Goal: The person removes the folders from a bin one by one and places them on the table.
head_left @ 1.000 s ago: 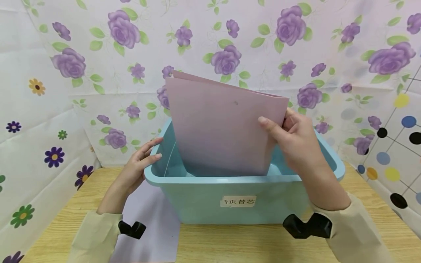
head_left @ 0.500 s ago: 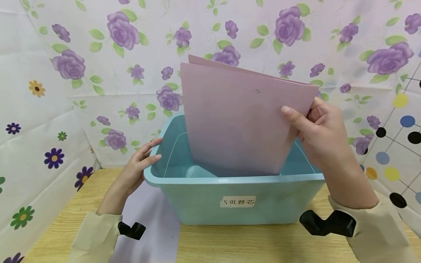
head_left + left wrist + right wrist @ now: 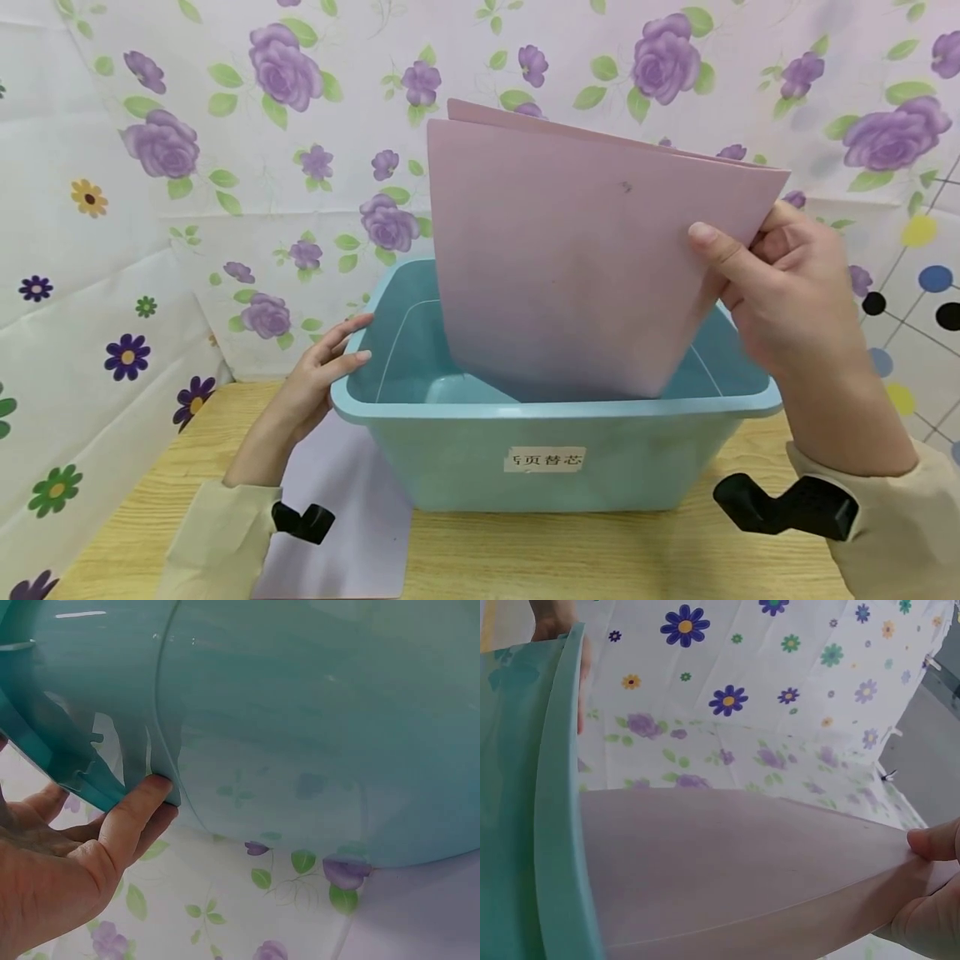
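Note:
My right hand (image 3: 798, 279) grips the right edge of two pale pink card sheets (image 3: 570, 267), thumb on the near face and fingers behind. The sheets stand nearly upright, slightly parted along the top. Their lower part is inside a light blue plastic tub (image 3: 570, 458), hidden by its front wall. At the tub's left rim, my left hand (image 3: 311, 379) holds on with thumb and fingers spread. In the left wrist view, fingertips (image 3: 157, 787) press against the tub's outer wall under the rim. The right wrist view shows the thumb (image 3: 934, 841) pinching the sheets' edge.
A paper label (image 3: 545, 458) is stuck to the tub's front. Partly under the tub's left side lies a pale lilac sheet (image 3: 341, 525) on the wooden table (image 3: 540, 558). Flower-patterned cloth (image 3: 315, 233) hangs behind and at both sides.
My right hand has moved right and upward, drawing the pink card sheets the same way, so more of them shows above the tub. My left hand has stayed at the rim.

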{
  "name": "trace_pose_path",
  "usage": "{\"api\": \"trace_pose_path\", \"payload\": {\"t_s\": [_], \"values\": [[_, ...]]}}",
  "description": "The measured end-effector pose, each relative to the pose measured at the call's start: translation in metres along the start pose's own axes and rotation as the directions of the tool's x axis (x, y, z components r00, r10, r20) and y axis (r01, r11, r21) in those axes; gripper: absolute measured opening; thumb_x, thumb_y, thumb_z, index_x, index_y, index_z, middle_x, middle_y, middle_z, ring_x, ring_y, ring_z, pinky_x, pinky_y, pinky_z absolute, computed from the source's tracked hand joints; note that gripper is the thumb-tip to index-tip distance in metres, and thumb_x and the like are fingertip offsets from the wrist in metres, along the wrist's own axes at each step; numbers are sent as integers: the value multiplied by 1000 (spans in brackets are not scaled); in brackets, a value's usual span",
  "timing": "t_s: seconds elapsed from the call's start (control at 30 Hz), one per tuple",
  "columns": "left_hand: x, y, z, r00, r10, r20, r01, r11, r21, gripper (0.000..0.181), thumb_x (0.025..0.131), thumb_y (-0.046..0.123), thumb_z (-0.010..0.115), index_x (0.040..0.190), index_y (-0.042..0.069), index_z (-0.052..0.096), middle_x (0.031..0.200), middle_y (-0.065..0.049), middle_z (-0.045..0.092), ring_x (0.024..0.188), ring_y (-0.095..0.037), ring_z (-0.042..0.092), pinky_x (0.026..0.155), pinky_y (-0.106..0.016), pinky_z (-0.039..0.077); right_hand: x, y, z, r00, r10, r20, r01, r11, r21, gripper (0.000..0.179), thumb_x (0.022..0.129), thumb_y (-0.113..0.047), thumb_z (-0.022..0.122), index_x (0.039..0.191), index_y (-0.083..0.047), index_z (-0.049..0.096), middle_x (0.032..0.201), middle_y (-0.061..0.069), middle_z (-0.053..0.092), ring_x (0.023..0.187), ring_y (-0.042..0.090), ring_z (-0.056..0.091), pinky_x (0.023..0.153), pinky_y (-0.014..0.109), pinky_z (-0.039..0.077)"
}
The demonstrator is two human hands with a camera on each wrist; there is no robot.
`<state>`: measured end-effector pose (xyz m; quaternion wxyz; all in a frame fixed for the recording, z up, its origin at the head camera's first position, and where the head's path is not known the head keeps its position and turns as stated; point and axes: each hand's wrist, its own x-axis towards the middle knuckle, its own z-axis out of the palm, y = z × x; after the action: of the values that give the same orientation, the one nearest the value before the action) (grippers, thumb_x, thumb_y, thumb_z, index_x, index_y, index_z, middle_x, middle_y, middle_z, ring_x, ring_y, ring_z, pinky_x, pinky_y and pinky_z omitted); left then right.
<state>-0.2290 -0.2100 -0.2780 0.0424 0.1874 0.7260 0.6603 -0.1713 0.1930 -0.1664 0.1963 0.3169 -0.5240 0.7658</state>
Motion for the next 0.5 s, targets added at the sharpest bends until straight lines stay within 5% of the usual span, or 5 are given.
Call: {"api": "trace_pose_path", "payload": {"t_s": [0.2,0.5], "values": [[-2,1,0,1000,1,1,-1,1000,-23,53,94,15,46,142,14,26,138,-20,26,83,-12,59,64,-24,50,4,-5,-2,1000,-14,22,13,999,33,32,83,16,51,115,18,48,101,22,62,90,30,62,69,34,54],[0,-1,0,1000,-3,-2,3,1000,5,54,94,17,47,143,14,25,143,-20,21,98,-17,54,67,-26,50,6,-14,-8,998,-57,-4,58,997,42,31,83,21,46,115,21,46,102,25,60,92,32,62,76,36,52]]}}
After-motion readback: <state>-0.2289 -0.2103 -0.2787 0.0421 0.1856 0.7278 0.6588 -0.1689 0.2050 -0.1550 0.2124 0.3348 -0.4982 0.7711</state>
